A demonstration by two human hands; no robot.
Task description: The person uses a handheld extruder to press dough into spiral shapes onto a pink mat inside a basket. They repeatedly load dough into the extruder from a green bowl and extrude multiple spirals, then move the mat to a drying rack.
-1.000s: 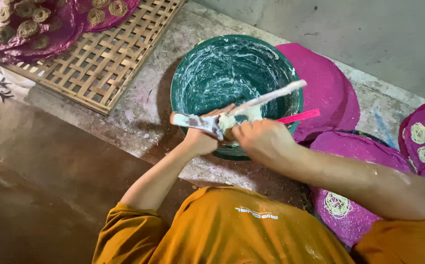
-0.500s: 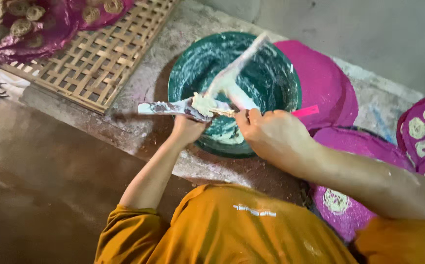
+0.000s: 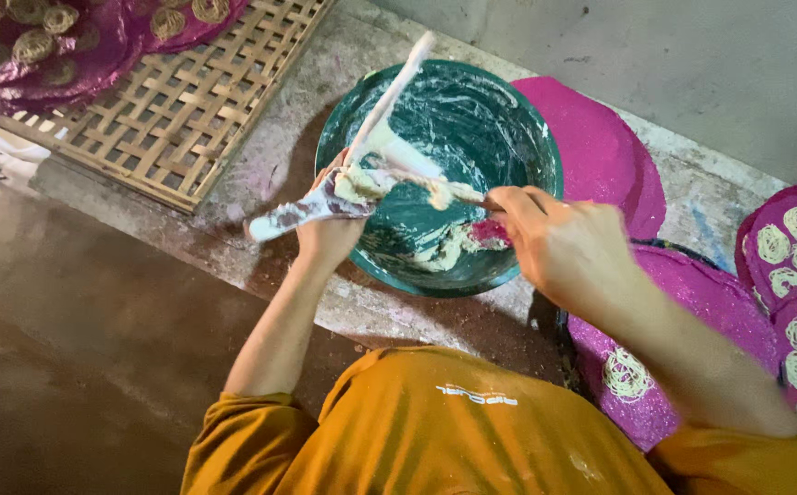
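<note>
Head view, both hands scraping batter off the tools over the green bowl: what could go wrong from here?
1. The left hand holds a batter-coated spatula whose tip juts beyond the green bowl; scraped batter could drop on the concrete ledge.
2. The bowl seems to sit near the ledge's edge; a hard scrape by the right hand might shift it.
3. Both grips look batter-smeared, so a tool may slip.

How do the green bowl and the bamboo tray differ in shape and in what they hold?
The green bowl is round and deep; the bamboo tray is flat, with an open woven lattice. The bowl is smeared with pale dough; the tray carries pink mats of coiled noodles at its far end. Both rest on the same stone ledge.
</note>
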